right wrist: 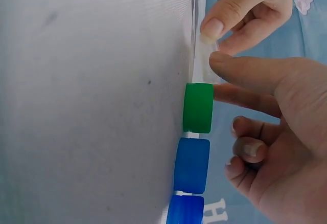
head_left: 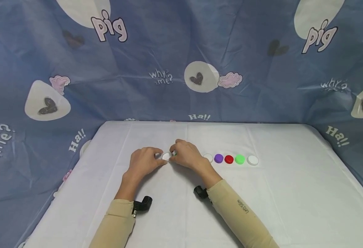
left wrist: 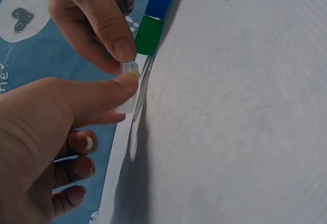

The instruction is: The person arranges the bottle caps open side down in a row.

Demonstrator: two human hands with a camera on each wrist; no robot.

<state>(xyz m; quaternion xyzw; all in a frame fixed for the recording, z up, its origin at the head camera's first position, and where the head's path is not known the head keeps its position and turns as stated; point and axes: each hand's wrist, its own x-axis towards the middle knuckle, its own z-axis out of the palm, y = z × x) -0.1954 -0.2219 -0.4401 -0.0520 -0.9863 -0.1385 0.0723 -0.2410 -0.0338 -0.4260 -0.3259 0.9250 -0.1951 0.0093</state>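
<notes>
A round whitish cap (head_left: pixel 166 156) stands on the white table between both hands, translucent from the side in the left wrist view. My left hand (head_left: pixel 143 161) pinches it with thumb and index finger, the other fingers loosely bent. From the other side my right hand (head_left: pixel 186 154) has its thumb and index finger at the same cap's edge. A green cap (right wrist: pixel 198 108) sits right beside it, the right index finger passing behind. Blue caps (right wrist: pixel 192 165) follow in line; in the head view my right hand covers them.
The row runs on to the right with a white cap (head_left: pixel 208 157), a purple cap (head_left: pixel 218 158), a red cap (head_left: pixel 229 159), a bright green cap (head_left: pixel 239 159) and a larger white cap (head_left: pixel 252 160). A blue printed cloth (head_left: pixel 156 100) hangs behind the white-covered table (head_left: pixel 293 193).
</notes>
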